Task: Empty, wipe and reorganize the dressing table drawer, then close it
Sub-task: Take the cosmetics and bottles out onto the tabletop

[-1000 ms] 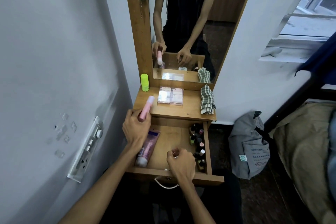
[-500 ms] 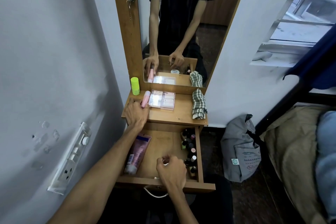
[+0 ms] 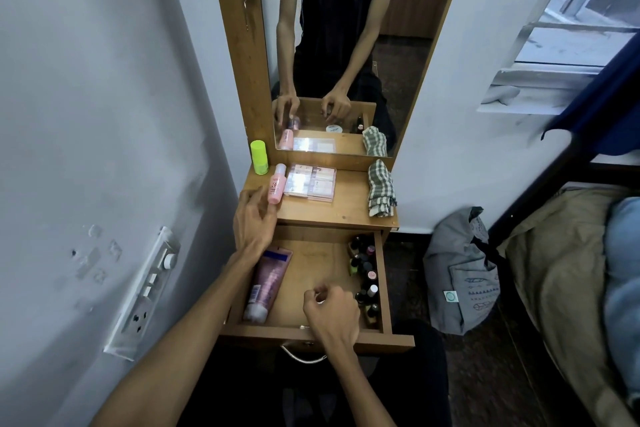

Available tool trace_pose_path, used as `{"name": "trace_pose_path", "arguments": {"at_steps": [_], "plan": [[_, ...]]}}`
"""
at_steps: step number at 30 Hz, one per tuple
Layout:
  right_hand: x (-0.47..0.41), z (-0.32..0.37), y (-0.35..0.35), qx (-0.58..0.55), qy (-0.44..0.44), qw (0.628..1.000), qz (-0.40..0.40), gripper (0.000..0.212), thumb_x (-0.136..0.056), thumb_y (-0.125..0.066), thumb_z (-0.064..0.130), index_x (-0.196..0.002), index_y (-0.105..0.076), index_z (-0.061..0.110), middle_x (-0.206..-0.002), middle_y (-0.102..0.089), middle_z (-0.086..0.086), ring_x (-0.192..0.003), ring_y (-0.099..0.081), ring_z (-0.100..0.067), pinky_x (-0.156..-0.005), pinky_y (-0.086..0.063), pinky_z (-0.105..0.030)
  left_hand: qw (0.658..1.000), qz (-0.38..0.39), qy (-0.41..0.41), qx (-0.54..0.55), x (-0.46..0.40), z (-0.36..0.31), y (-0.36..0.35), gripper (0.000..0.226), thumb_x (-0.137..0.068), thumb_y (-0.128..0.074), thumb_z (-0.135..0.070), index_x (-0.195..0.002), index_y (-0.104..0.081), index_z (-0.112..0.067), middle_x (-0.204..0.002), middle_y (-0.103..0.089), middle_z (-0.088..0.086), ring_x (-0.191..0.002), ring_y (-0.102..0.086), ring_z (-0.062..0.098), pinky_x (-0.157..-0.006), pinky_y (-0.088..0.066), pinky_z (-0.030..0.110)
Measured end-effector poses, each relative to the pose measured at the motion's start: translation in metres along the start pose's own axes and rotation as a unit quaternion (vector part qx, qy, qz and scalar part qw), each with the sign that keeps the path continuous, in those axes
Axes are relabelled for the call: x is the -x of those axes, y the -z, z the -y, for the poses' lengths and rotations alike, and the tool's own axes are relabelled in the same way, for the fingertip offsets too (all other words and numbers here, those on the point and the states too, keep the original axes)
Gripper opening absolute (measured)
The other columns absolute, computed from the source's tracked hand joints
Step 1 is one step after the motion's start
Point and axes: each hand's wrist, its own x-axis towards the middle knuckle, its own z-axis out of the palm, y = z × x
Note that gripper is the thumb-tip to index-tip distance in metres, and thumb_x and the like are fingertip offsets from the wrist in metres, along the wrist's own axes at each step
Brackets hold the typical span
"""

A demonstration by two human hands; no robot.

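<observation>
While pink bottle (image 3: 276,184) stands upright, left hand (image 3: 254,222) opens beside it.

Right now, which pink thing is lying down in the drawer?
The long pink tube lies flat along the open drawer's left side. The small pink bottle stands upright on the tabletop instead.

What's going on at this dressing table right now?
A person is emptying the open drawer onto the tabletop. The left hand is right beside an upright pink bottle on the top, next to a green bottle, clear boxes and a checked cloth. The right hand is curled over the drawer front. A pink tube and small bottles remain inside.
</observation>
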Motion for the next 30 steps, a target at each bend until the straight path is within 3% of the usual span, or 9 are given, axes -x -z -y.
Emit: {"name": "trace_pose_path", "arguments": {"at_steps": [3, 5, 8, 10, 14, 19, 25, 30], "plan": [[0.001, 0.0, -0.002, 0.0, 0.003, 1.0, -0.004, 0.026, -0.086, -0.057, 0.045, -0.095, -0.073, 0.027, -0.077, -0.068, 0.011, -0.07, -0.064, -0.003, -0.069, -0.058, -0.027, 0.998, -0.055, 0.003, 0.005, 0.025, 0.007, 0.012, 0.028, -0.089, -0.064, -0.015, -0.117, -0.067, -0.013, -0.111, -0.061, 0.005, -0.093, -0.06, 0.022, -0.085, -0.055, 0.047], [0.0, 0.0, -0.001, 0.0, 0.005, 1.0, -0.003, 0.024, -0.087, -0.059, 0.044, -0.095, -0.073, 0.027, -0.074, -0.067, 0.011, -0.068, -0.063, -0.002, -0.069, -0.058, -0.026, 0.998, -0.062, 0.007, -0.019, 0.042, 0.014, 0.017, 0.014, -0.084, -0.067, -0.013, -0.098, -0.068, -0.015, -0.099, -0.061, 0.0, -0.086, -0.059, 0.018, -0.079, -0.054, 0.039], [0.001, 0.001, 0.0, 0.001, 0.003, 1.0, 0.005, 0.02, -0.088, -0.06, 0.043, -0.094, -0.072, 0.029, -0.072, -0.066, 0.011, -0.066, -0.062, -0.001, -0.068, -0.057, -0.024, 0.989, 0.012, -0.008, -0.145, 0.065, 0.027, 0.021, 0.01, -0.08, -0.07, -0.025, -0.082, -0.066, -0.017, -0.089, -0.062, 0.001, -0.084, -0.059, 0.019, -0.075, -0.046, 0.033], [0.001, 0.0, -0.001, 0.0, 0.001, 1.0, 0.006, 0.02, -0.087, -0.06, 0.045, -0.093, -0.071, 0.029, -0.072, -0.066, 0.011, -0.067, -0.063, -0.002, -0.071, -0.058, -0.026, 0.953, 0.075, -0.058, -0.286, 0.08, 0.038, 0.02, 0.028, -0.079, -0.066, -0.045, -0.077, -0.069, -0.016, -0.087, -0.066, 0.004, -0.083, -0.059, 0.02, -0.076, -0.044, 0.034], [0.001, -0.001, -0.002, -0.003, 0.002, 1.0, 0.02, 0.019, -0.088, -0.06, 0.045, -0.093, -0.07, 0.029, -0.07, -0.065, 0.012, -0.065, -0.062, -0.001, -0.069, -0.058, -0.024, 0.867, 0.151, -0.083, -0.467, 0.099, 0.047, 0.016, 0.058, -0.078, -0.054, -0.07, -0.091, -0.075, -0.017, -0.113, -0.065, 0.008, -0.103, -0.054, 0.022, -0.09, -0.039, 0.039], [0.001, -0.002, 0.0, -0.012, 0.007, 1.0, 0.024, 0.015, -0.089, -0.062, 0.043, -0.094, -0.069, 0.03, -0.073, -0.067, 0.01, -0.068, -0.063, -0.002, -0.07, -0.057, -0.023, 0.802, 0.209, -0.085, -0.553, 0.102, 0.036, 0.013, 0.06, -0.078, -0.058, -0.072, -0.102, -0.075, -0.02, -0.123, -0.05, 0.008, -0.112, -0.042, 0.024, -0.094, -0.032, 0.038], [0.0, -0.003, -0.001, -0.012, 0.008, 1.0, 0.027, 0.016, -0.09, -0.063, 0.044, -0.095, -0.069, 0.03, -0.075, -0.067, 0.012, -0.07, -0.063, -0.001, -0.072, -0.057, -0.023, 0.785, 0.23, -0.078, -0.57, 0.102, 0.024, 0.01, 0.048, -0.079, -0.063, -0.059, -0.107, -0.074, -0.022, -0.118, -0.049, 0.007, -0.11, -0.04, 0.024, -0.093, -0.031, 0.037], [0.003, 0.002, 0.001, -0.009, -0.011, 1.0, 0.009, 0.018, -0.086, -0.061, 0.044, -0.091, -0.07, 0.029, -0.073, -0.067, 0.012, -0.068, -0.062, -0.002, -0.067, -0.053, -0.022, 0.83, 0.222, -0.066, -0.507, 0.106, 0.028, 0.005, 0.056, -0.076, -0.06, -0.063, -0.109, -0.073, -0.019, -0.127, -0.055, 0.009, -0.119, -0.044, 0.025, -0.099, -0.029, 0.039]]}}
